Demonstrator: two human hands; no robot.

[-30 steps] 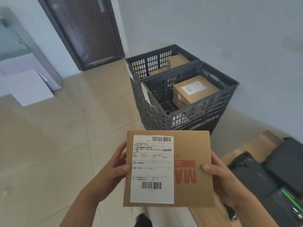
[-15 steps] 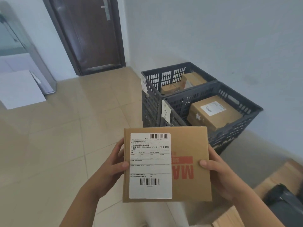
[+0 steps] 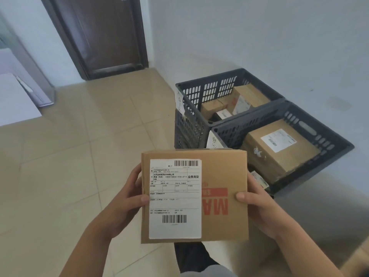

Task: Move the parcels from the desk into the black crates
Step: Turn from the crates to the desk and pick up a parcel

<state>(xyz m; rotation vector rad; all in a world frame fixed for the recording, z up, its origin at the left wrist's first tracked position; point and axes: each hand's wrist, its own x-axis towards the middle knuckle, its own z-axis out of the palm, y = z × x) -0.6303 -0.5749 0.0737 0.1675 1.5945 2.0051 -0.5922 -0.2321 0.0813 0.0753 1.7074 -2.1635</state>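
Soft, even indoor light fills the room, with no glare and no hard shadows; only a faint shade lies on the tiled floor [image 3: 60,156] under the black crates [image 3: 259,124]. The pale wall [image 3: 259,37] reads bluish-grey. Wide-angle distortion bends the dark door [image 3: 103,35] and wall lines toward the frame edges. The white shipping label [image 3: 175,198] is sharp enough for barcodes, though its fine print blurs; the far corners look soft and slightly smeared.

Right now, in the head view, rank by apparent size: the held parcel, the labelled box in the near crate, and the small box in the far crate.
1. Held parcel, though it is nearest the camera, so its lead is unsure.
2. Labelled box in the near crate.
3. Small box in the far crate.
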